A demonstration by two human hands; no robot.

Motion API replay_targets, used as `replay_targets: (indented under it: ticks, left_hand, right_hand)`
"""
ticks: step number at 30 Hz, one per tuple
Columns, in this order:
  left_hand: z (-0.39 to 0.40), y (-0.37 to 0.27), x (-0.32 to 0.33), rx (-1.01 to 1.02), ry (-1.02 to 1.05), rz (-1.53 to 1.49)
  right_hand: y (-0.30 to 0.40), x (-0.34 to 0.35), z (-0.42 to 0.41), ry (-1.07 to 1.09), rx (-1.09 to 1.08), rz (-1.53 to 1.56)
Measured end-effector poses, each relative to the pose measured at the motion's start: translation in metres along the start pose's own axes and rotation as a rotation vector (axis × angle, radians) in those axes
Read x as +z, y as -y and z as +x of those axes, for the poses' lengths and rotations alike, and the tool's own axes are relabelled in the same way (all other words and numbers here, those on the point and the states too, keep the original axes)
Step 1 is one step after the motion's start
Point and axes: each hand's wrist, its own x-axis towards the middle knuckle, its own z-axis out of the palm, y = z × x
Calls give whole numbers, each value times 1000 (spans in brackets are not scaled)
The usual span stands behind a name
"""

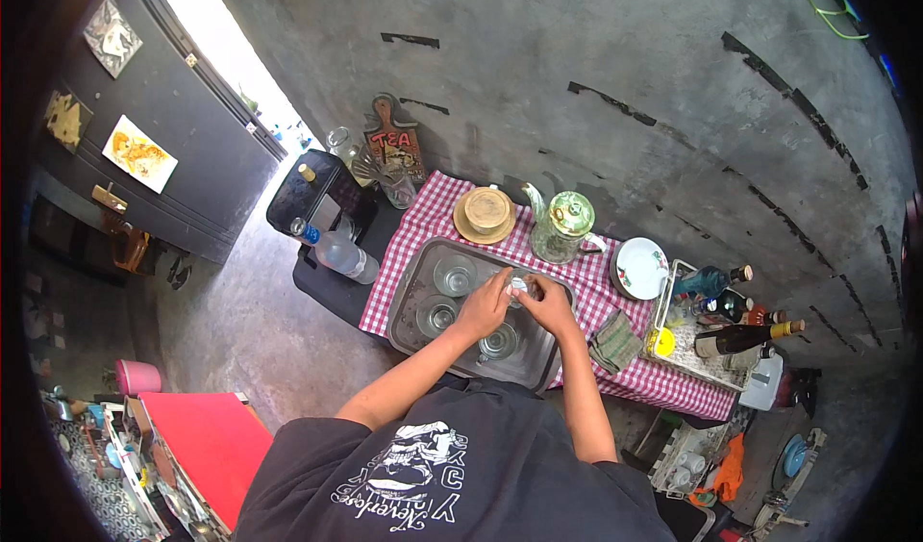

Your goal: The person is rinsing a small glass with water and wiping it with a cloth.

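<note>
Both hands are over a grey serving tray on a checked cloth. My left hand and my right hand meet around a clear glass cup near the tray's far side. The fingers cover much of that cup, and a small white patch shows between them. Three more clear glass vessels stand in the tray: a glass cup at the far left, a second glass cup closer to me, and a glass mug below my hands with its handle towards me.
Behind the tray stand a lidded wooden container and a green enamel coffee pot. To the right are stacked plates, a folded cloth and a bottle-filled wire basket. A clear bottle stands left.
</note>
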Motion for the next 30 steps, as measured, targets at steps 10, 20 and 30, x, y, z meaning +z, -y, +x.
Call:
replay_targets:
  ticks: [10,20,30]
  left_hand:
    - [1,-2,-1,-10,19,11]
    - [1,-4,-3,-12,28,13]
    - [3,1,-3,5,39,-8]
  right_hand:
    - [1,1,-3,-44,-31,32]
    - [2,2,-2,-34,-16,29]
    - [2,3,-2,-56,-20,2]
